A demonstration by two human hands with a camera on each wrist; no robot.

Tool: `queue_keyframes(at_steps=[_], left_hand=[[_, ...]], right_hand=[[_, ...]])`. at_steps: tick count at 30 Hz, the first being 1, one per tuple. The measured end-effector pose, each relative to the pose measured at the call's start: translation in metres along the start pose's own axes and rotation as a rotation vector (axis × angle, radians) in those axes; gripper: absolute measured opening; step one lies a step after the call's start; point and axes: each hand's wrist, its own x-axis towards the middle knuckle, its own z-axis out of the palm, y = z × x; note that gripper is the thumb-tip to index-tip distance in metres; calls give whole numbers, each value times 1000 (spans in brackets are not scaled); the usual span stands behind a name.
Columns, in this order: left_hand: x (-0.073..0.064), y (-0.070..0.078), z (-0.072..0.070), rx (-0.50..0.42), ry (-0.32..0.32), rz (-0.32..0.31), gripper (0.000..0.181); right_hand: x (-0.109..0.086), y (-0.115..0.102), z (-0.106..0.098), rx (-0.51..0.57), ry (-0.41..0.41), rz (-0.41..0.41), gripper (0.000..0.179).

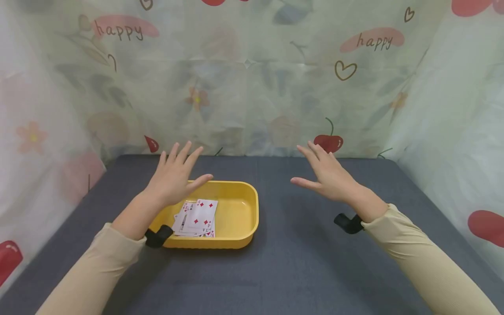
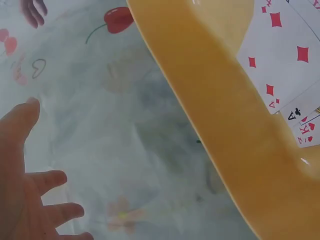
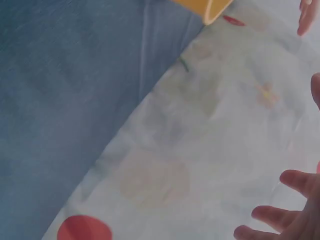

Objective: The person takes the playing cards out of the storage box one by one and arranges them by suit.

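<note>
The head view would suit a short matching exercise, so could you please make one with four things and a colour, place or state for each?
Things
1. tray
2. playing cards
3. right hand
4. table

Descriptions
A. raised and holding nothing
B. dark grey-blue
C. yellow, with rounded corners
D. overlapping in a loose pile, with a four of diamonds on top

Right pairs: 1-C, 2-D, 3-A, 4-B
</note>
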Motion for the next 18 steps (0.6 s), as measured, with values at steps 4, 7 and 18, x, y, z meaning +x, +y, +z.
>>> queue_keyframes(at_steps=[4,7,18], left_hand=[[-4,0,-4,-16,7,-2,78],[-7,-2,-5,-20,3,-5,76],[-28,-22,0,-161,-61,-98,85]], right_hand=[[6,-13,1,71,-18,-28,79],[11,-26,3,112,-35,-77,73],[47,-72,27,277,-118,-253,58]])
